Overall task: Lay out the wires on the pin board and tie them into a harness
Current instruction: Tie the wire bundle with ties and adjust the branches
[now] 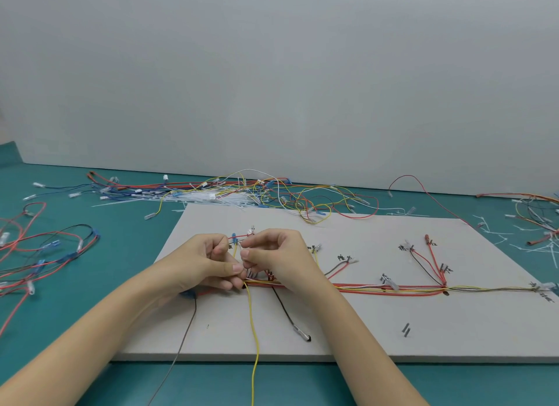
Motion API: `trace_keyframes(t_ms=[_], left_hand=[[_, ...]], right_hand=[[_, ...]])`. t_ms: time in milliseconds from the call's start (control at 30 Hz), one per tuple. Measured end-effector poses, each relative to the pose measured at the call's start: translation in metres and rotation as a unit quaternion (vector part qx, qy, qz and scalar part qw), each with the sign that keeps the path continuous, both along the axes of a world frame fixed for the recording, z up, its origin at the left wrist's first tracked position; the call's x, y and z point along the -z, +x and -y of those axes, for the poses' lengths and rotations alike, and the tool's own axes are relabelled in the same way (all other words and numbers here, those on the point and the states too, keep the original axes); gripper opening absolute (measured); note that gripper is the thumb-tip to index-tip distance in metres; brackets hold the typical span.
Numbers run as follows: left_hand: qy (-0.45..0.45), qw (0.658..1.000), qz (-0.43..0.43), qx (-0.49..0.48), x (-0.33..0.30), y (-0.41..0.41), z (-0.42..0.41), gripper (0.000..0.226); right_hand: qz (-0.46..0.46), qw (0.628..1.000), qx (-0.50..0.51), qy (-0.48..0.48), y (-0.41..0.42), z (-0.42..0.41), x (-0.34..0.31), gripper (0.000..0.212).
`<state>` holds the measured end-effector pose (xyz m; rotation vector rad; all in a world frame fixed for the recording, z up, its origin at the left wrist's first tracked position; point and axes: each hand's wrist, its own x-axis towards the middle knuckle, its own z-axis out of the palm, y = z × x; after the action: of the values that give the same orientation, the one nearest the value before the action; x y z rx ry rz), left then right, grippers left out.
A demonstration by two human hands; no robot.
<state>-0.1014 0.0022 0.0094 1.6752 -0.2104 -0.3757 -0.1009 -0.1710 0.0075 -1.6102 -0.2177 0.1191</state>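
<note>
Where the two hands meet over the pin board point(348, 324), the item pinched between them is too small and pale to identify, and the fingers cover the junction beneath it; left hand point(208, 262): fingers curled, thumb and forefinger pressed together on a thin whitish strand at the near-left part of the board; right hand point(278, 256): fingers curled, grip likewise pinching at the same spot, thumb tips of the two hands almost touching; wire bundle point(393, 290): red, yellow, white and grey strands laid side by side along the board from the hands out to the right edge, with branches rising toward handwritten labels that cannot be read; yellow wire point(253, 330): drops from under the hands across the board and off its near edge, cut off at the bottom of the view; grey wire point(186, 336): runs down from beneath the left wrist, also cut off below; black lead point(287, 313): slants from the bundle to a pale terminal lying on the board; loose wire heap point(272, 193): tangled on the teal bench point(136, 254) behind the board, mixed with pale cable ties point(205, 198); further wires point(39, 254): on the bench at left, partly out of frame; right-edge wires likewise cropped
</note>
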Motion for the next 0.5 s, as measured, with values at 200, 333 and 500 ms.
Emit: trace_keyframes(t_ms=[200, 333, 500], left_hand=[[0.003, 1.0, 0.001, 0.0, -0.0002, 0.0016, 0.0006, 0.048], [0.004, 1.0, 0.004, 0.002, 0.0005, 0.0002, 0.0002, 0.048], [0.005, 1.0, 0.009, 0.0, -0.0003, 0.0004, -0.0002, 0.047]], right_hand=[[0.011, 1.0, 0.012, 0.003, -0.0006, -0.0004, 0.0001, 0.013], [0.011, 1.0, 0.011, -0.003, -0.001, -0.0001, 0.0011, 0.011], [0.014, 1.0, 0.005, -0.019, -0.0009, -0.0005, 0.0002, 0.011]])
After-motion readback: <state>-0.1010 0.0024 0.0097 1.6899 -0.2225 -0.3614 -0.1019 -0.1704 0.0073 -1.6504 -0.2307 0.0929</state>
